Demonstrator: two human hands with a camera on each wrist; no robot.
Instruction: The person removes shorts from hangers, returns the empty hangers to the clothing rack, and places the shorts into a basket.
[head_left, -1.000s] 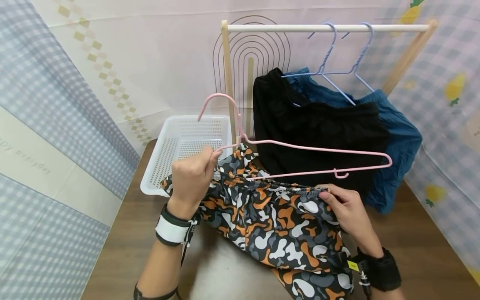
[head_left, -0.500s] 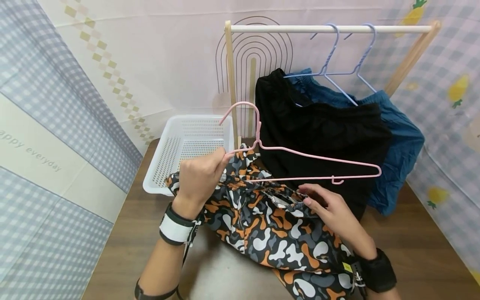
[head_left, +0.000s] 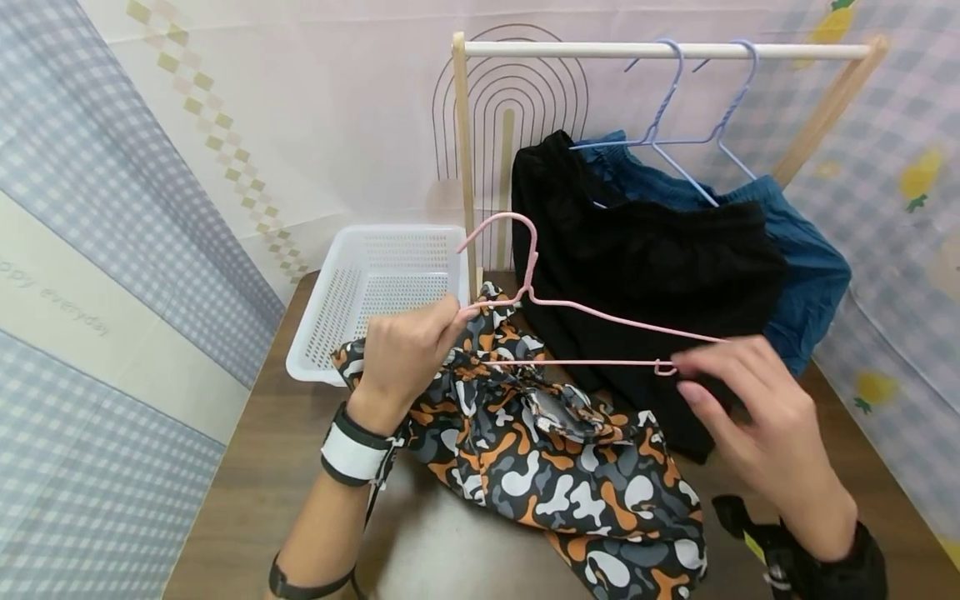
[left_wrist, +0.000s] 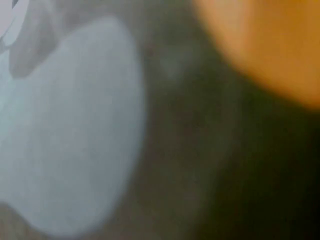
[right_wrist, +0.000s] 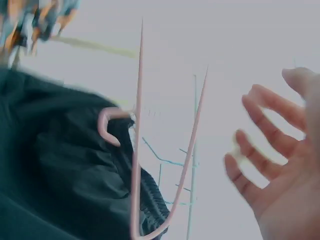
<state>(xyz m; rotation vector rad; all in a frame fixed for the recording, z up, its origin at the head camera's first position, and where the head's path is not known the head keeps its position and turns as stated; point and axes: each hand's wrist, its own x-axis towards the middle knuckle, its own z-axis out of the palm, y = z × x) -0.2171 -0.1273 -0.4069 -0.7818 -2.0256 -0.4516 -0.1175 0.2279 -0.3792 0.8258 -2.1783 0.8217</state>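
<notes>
My left hand (head_left: 405, 354) grips the left arm of a pink clothes hanger (head_left: 592, 312), at the waistband of camouflage-patterned shorts (head_left: 555, 475) in black, orange, white and grey. The hanger's left end is hidden by hand and cloth. The shorts sag over the table, the right part of their waistband loose and crumpled. My right hand (head_left: 772, 417) overlaps the hanger's right end in the head view. In the right wrist view, the right hand (right_wrist: 280, 135) has loosely bent fingers apart from the hanger (right_wrist: 137, 150). Blurred patterned cloth (left_wrist: 75, 135) fills the left wrist view.
Behind the hands stands a rack with a white rail (head_left: 570, 50). Black shorts (head_left: 637, 267) and blue shorts (head_left: 806, 250) hang there on blue hangers (head_left: 660, 108). A white perforated basket (head_left: 318, 325) sits at the back left of the wooden table (head_left: 240, 492).
My right hand has let go of the waistband and moved right to the hanger's end. The waistband's right side has dropped. The left hand and hanger have shifted slightly right.
</notes>
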